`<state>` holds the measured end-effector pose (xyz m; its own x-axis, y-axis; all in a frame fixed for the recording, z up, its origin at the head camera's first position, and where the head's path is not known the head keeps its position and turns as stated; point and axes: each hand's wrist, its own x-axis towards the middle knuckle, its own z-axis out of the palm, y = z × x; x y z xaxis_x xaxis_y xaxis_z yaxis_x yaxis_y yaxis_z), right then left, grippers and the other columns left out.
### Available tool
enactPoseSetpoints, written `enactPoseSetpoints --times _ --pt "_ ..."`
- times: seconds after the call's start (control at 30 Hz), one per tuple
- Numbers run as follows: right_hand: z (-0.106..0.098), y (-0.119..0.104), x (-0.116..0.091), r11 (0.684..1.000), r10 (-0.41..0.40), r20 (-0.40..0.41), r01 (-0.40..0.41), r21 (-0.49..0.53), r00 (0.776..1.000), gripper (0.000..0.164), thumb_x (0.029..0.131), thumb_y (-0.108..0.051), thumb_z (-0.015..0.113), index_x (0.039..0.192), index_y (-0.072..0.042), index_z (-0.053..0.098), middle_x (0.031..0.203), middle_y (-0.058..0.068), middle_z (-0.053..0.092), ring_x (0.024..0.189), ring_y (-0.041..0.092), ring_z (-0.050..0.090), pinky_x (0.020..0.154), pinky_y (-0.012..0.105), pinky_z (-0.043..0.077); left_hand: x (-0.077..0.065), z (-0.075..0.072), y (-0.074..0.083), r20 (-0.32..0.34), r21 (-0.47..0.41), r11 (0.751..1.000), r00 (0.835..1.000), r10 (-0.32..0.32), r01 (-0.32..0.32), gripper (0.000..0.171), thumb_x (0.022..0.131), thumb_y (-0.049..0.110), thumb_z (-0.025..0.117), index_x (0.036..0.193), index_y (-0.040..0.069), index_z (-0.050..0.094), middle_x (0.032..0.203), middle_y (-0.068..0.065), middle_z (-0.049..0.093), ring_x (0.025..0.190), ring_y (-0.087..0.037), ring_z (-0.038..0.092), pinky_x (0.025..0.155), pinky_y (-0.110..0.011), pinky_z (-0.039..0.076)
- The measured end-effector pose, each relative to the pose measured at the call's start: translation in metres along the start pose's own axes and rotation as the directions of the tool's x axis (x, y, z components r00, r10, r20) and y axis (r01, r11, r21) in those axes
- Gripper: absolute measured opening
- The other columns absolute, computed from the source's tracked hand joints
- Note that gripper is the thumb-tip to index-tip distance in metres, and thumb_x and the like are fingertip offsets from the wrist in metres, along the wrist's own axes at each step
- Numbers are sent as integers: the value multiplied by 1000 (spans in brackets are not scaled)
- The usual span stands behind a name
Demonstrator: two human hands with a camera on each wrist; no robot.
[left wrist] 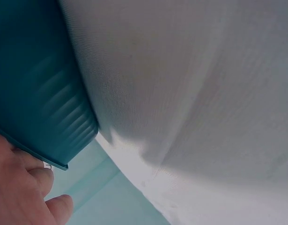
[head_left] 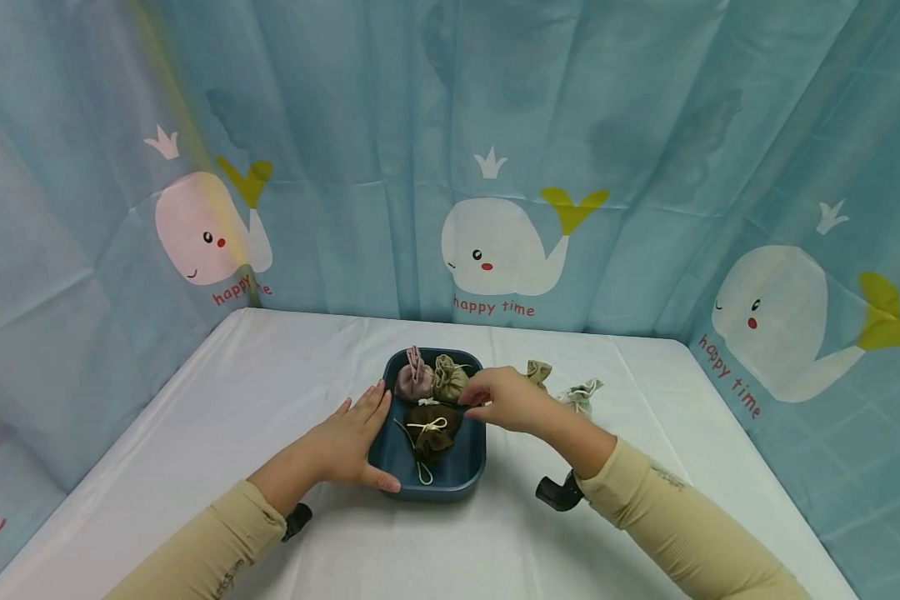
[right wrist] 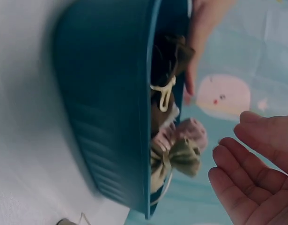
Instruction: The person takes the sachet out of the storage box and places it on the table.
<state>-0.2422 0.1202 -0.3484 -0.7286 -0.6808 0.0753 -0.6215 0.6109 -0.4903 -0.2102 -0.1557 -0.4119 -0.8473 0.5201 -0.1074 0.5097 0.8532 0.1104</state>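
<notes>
A dark blue tray [head_left: 401,479] sits at the middle of the head view on a white-covered worktop [head_left: 195,433]. Three small drawstring pouches lie inside it: a pink pouch [head_left: 413,379] at the upper left, an olive pouch [head_left: 450,379] just beside it at the upper right, and a brown pouch [head_left: 429,433] with a cream cord in the lower middle.

The left hand [head_left: 356,446] lies flat against the tray's left rim, fingers straight along the edge and the thumb running across the lower left corner; its grip is relaxed and closes round nothing. In the left wrist view the tray's ribbed outer wall fills the upper left, with fingertips under its lip.

The right hand [head_left: 506,400] hovers over the tray's upper right edge, close to the olive pouch. In the right wrist view its fingers [right wrist: 249,173] are spread and only gently bent, well clear of the pouches, so this grip is loose and empty.

To the right of the tray, on bare worktop, lie a tan pouch [head_left: 537,372] and a pale pouch [head_left: 583,394], near each other. The worktop lies wide and bare at lower left and along the near edge.

A blue curtain [head_left: 390,125] with white whales backs the scene; red writing under each whale reads "happy time".
</notes>
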Motion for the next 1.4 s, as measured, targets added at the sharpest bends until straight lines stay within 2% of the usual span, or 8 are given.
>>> enactPoseSetpoints --times 0.23,0.4,0.7,0.97,1.23,1.4 --pt "10 -9 3 997 -76 83 79 -28 994 13 80 -9 69 93 -6 70 91 3 65 85 16 62 72 23 50 -1 -1 1 4 -6 1000 1000 2 -2 131 56 87 47 146 0 9 152 -17 1 139 -30 3 107 -54 14" --pt "18 -12 3 994 -95 102 100 -45 990 12 79 -8 71 90 -7 70 90 3 66 82 16 62 70 21 49 -1 -3 2 10 -7 1000 1000 -2 2 130 56 87 47 146 0 9 152 -17 1 139 -30 3 107 -54 14" --pt "33 -8 7 997 -24 109 32 -74 994 17 74 -11 76 86 -12 64 84 -3 63 77 7 57 69 21 48 -1 -3 2 8 -9 1000 1000 2 -2 130 57 86 48 146 0 9 152 -17 1 139 -30 4 107 -54 14" --pt "44 -6 8 996 44 126 -34 -79 991 28 73 -12 77 85 -14 52 76 -5 55 68 7 49 59 20 43 -2 -3 2 2 -19 1000 1000 0 0 131 56 87 48 146 0 11 152 -17 2 139 -30 4 107 -54 14" --pt "52 -3 12 995 53 120 -41 -95 991 25 76 -14 75 88 -16 53 75 -8 54 67 6 49 58 19 43 -1 0 1 -1 -10 1000 1000 -4 4 131 56 87 48 146 0 10 152 -17 1 140 -29 3 107 -54 14" --pt "53 -3 13 995 -10 64 16 -99 998 18 79 -16 72 87 -15 57 75 -8 57 67 3 52 60 18 44 -1 0 0 -5 -15 1000 1000 0 0 131 56 87 47 146 0 9 152 -17 1 140 -29 3 107 -54 14"
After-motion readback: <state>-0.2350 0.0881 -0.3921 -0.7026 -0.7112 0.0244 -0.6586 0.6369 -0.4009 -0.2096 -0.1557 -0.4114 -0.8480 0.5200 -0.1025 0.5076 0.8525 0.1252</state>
